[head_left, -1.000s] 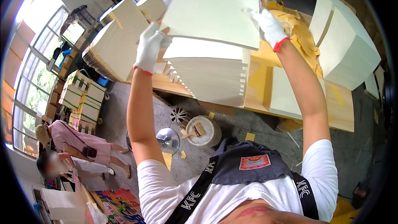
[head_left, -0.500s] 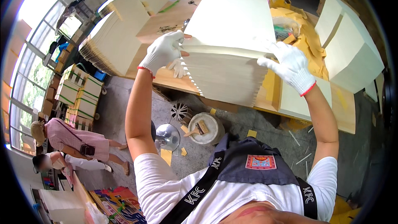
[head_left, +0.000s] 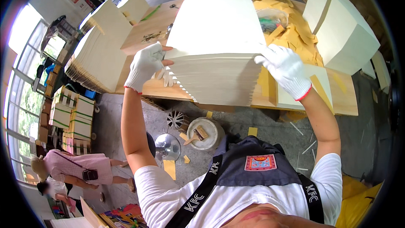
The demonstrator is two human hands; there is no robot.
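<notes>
A tall stack of large white paper sheets (head_left: 215, 21) stands at the table's near edge, its layered front side facing me. My left hand (head_left: 145, 65), in a white knitted glove with bare fingertips, grips the stack's near left corner between thumb and finger. At the near right corner my gloved right hand (head_left: 284, 67) is closed on the edge of the top sheets, its fingertips partly hidden by the glove. Just below my left hand a spare white glove (head_left: 168, 77) lies on the wooden table (head_left: 141, 38).
More white paper stacks stand at left (head_left: 99, 50) and right (head_left: 344, 29). Yellow paper scraps (head_left: 297, 38) lie right of my stack. A round stool (head_left: 213, 137) holding a wooden brush (head_left: 198, 135) is below the table. Two people are at the lower left.
The top layer's raised near edge now lies down on the stack. Both hands stay at the near corners, the right fingers drawn in more. The whole view has shifted slightly.
</notes>
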